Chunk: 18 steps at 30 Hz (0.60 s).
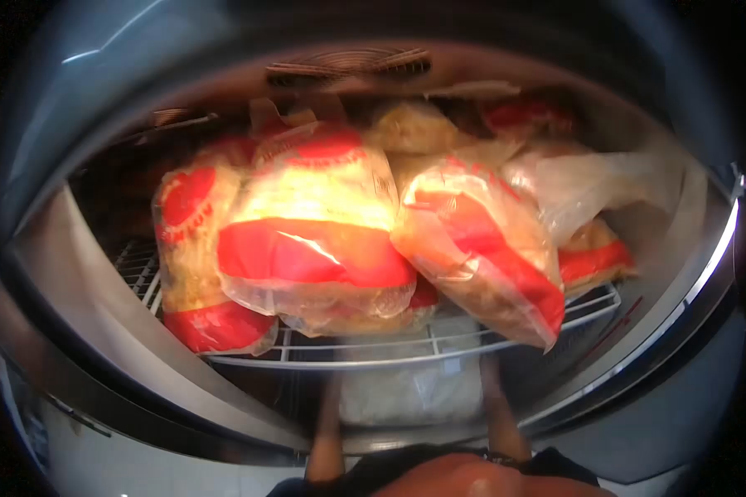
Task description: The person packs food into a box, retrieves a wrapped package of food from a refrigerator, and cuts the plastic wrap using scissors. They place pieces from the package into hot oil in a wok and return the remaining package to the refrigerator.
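Observation:
Two limbs that look like my forearms reach forward over the lower edge of an open refrigerated cabinet and pass beneath its wire shelf [359,364]. My left hand [331,396] is a dim shape left of a pale, whitish package [410,393]; my right hand [495,385] lies along its right side. Shadow and blur hide the fingers of both, so whether they grip the package does not show. Above them, clear bags with red printing crowd the shelf: a left bag [189,257], a brightly lit middle bag [319,195] and a slanted right bag [481,248].
Another red-and-clear bag [593,257] sits at the right under a loose clear plastic wrapper [605,186]. A round fan grille [348,65] is at the back. Curved cabinet walls frame both sides, and dark clothing [406,460] shows at the bottom.

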Each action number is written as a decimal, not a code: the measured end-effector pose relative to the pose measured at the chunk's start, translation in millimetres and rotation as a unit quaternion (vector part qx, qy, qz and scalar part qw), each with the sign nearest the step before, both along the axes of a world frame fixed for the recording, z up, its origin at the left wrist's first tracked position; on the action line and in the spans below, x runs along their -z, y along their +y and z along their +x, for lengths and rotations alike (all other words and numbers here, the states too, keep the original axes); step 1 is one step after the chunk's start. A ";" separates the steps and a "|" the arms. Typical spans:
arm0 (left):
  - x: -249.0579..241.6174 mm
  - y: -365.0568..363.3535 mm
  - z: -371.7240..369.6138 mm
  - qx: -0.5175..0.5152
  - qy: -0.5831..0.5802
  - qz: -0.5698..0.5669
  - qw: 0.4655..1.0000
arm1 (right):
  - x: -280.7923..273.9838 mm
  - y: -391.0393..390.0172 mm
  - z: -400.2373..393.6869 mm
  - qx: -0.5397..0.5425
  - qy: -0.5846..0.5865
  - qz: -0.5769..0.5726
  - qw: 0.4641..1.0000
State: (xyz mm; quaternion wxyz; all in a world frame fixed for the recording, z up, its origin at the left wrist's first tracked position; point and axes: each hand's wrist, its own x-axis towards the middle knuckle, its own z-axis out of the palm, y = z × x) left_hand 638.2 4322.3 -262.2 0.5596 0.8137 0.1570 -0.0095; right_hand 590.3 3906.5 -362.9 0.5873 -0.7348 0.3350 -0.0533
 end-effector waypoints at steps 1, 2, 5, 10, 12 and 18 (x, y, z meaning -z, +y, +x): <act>0.4 2.1 1.9 0.002 -0.002 0.004 1.000 | 4.2 -0.5 2.9 -0.007 0.011 -0.007 1.000; 3.8 4.1 -3.7 0.003 0.006 0.013 1.000 | 11.0 -1.9 3.2 -0.012 0.029 -0.012 0.999; 3.4 12.5 -7.7 0.009 0.028 0.036 0.999 | 22.4 -8.3 8.7 -0.037 0.083 -0.042 0.995; -6.9 21.8 -2.6 0.024 0.045 0.091 0.995 | 53.7 -18.1 23.4 -0.077 0.039 -0.188 0.978; -10.1 27.0 6.2 0.022 0.033 0.097 0.994 | -22.8 31.4 0.5 -0.029 -0.007 -0.203 0.979; -61.9 -5.7 -46.2 -0.068 -0.253 0.188 0.947 | -130.7 68.4 -103.8 -0.032 -0.215 -0.149 0.965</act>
